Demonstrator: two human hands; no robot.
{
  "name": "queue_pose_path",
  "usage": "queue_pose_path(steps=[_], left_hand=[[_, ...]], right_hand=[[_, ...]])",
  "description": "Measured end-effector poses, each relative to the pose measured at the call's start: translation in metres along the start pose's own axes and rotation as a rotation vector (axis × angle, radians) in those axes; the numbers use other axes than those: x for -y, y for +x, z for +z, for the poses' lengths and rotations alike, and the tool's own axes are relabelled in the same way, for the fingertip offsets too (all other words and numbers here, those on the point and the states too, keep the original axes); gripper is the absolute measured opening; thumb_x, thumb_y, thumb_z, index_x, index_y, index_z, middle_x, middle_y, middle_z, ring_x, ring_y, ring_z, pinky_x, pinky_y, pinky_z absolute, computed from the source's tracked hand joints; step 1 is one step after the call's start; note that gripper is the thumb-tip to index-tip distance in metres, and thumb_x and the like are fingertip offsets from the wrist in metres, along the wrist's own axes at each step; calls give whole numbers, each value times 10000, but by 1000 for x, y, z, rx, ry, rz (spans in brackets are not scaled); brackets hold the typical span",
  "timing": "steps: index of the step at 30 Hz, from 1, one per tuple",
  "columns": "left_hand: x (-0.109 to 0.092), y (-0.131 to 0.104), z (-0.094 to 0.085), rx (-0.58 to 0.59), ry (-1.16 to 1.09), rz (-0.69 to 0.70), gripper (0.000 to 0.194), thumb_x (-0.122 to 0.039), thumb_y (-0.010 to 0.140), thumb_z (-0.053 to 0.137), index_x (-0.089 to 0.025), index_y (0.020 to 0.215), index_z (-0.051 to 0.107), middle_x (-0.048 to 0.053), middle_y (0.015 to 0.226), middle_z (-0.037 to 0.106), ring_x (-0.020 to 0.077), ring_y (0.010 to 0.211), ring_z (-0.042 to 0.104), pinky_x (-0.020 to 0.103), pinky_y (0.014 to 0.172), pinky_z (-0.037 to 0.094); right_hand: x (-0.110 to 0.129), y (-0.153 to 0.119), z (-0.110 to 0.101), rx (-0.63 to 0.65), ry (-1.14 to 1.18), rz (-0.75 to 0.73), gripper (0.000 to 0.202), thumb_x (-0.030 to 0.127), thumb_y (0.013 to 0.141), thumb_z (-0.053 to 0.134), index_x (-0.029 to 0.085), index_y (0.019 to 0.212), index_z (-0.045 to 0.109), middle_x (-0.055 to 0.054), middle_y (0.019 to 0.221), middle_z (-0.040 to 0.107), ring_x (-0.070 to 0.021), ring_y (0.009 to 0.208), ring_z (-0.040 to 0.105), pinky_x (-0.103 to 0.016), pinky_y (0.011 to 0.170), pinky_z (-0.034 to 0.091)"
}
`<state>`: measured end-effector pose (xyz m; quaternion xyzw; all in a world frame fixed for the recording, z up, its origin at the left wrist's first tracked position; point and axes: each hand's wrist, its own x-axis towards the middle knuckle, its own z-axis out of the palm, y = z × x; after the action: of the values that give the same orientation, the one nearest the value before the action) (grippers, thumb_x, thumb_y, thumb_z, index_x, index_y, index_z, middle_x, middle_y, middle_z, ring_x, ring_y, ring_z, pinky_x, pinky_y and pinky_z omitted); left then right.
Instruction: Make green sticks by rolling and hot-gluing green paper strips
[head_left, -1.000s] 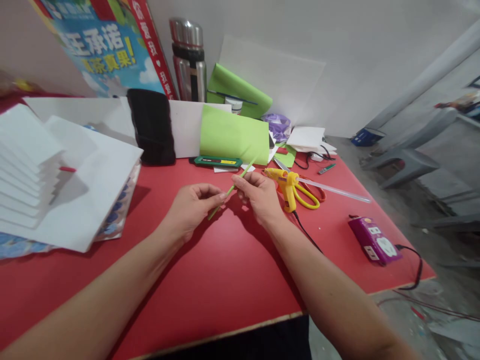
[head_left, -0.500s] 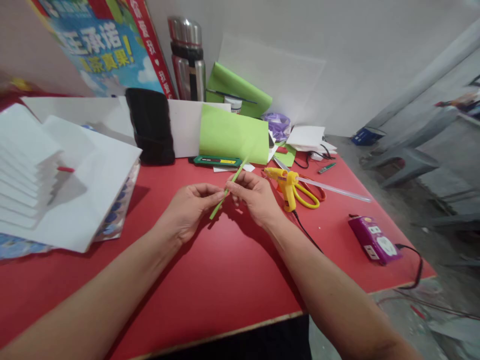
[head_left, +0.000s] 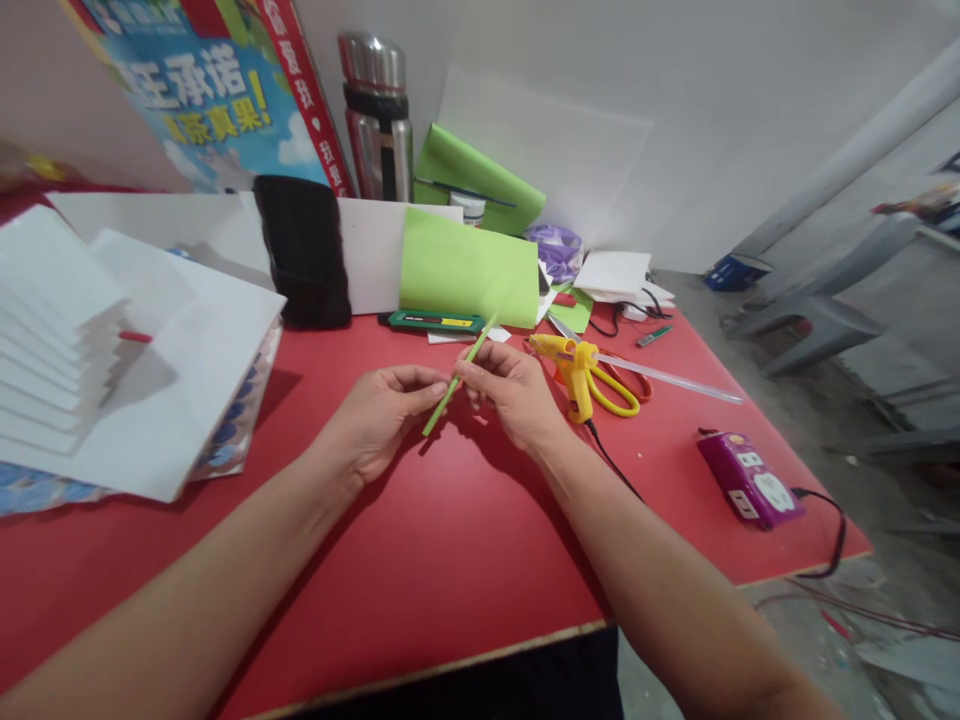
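Observation:
A thin green paper strip [head_left: 438, 416] slants up and away over the red table, between my two hands. My right hand [head_left: 504, 392] pinches it near its middle, thumb on top. My left hand [head_left: 391, 412] is closed too, its thumb and fingertips pressed against the strip's left side. The strip's far end shows against a green paper sheet [head_left: 469, 268] beyond my fingers. A green utility knife [head_left: 435, 321] lies just past my hands. To the right of my right hand rests a yellow glue gun [head_left: 576, 375] with a clear glue stick in it.
Yellow-handled scissors [head_left: 619, 405] lie by the glue gun. A purple power strip [head_left: 750, 480] sits near the table's right edge. On the left is a white board model [head_left: 150, 440] with steps. A black phone-like object [head_left: 300, 255] and a steel thermos [head_left: 381, 140] stand behind.
Almost nothing differs. The view has shifted very slightly, and both hands keep the same grip on the green strip.

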<state>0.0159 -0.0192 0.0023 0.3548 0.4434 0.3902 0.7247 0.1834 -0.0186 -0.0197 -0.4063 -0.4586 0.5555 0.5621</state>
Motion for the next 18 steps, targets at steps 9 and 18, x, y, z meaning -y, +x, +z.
queue_pose_path(steps=[9, 18], left_hand=[[1, 1, 1, 75, -29, 44, 253, -335, 731, 869, -119, 795, 754, 62, 722, 717, 148, 620, 634, 258, 553, 519], [1, 3, -4, 66, 9, -55, 340, -304, 588, 958, -162, 755, 698, 6, 624, 653, 130, 482, 552, 242, 398, 402]], right_hand=[[4, 1, -2, -18, -20, -25, 301, 425, 740, 859, 197, 788, 668, 64, 570, 574, -79, 481, 490, -232, 475, 369], [3, -1, 0, -5, -13, -60, 258, 389, 759, 849, 198, 810, 684, 58, 584, 587, -87, 494, 509, -243, 497, 398]])
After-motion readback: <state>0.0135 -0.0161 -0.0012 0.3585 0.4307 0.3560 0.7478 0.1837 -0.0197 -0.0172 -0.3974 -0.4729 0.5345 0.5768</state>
